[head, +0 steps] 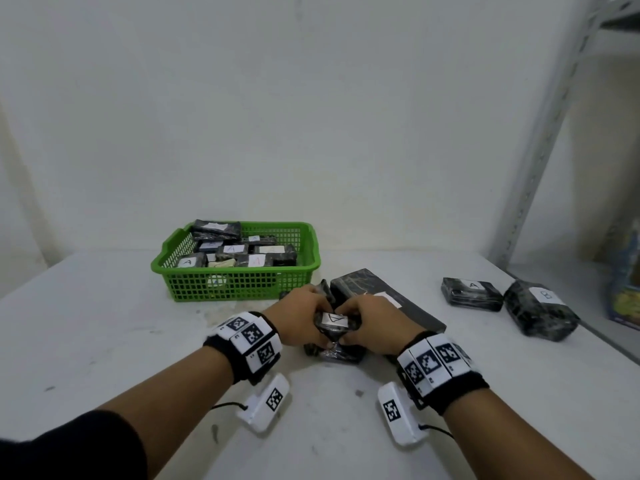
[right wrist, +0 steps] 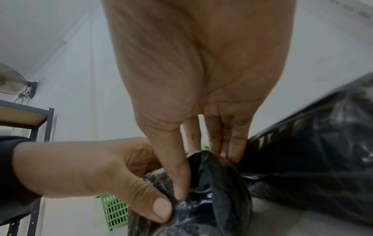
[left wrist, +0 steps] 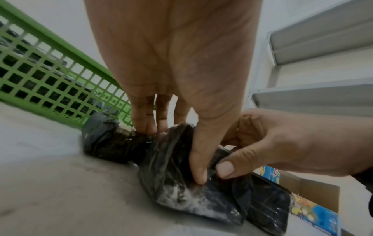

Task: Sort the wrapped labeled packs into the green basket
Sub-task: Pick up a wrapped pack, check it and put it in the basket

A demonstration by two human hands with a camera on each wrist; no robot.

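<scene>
Both hands hold one small black wrapped pack (head: 333, 323) with a white label, just above the table in front of the green basket (head: 180, 271). My left hand (head: 313, 317) grips its left side, thumb at the near edge and fingers at the far edge. My right hand (head: 353, 322) pinches its right side. In the left wrist view, the left hand (left wrist: 173, 153) and the right thumb meet on the pack (left wrist: 171, 175). In the right wrist view, the right hand (right wrist: 203, 175) pinches the wrap of the pack (right wrist: 222, 199). The basket holds several labeled packs.
Another black pack (head: 341, 355) lies under the held one. A long black pack (head: 374, 289) lies behind my right hand. Packs labeled A (head: 471, 294) and B (head: 540, 311) lie at the right. A metal shelf (head: 554, 133) and a colourful box (head: 627, 282) stand at the right.
</scene>
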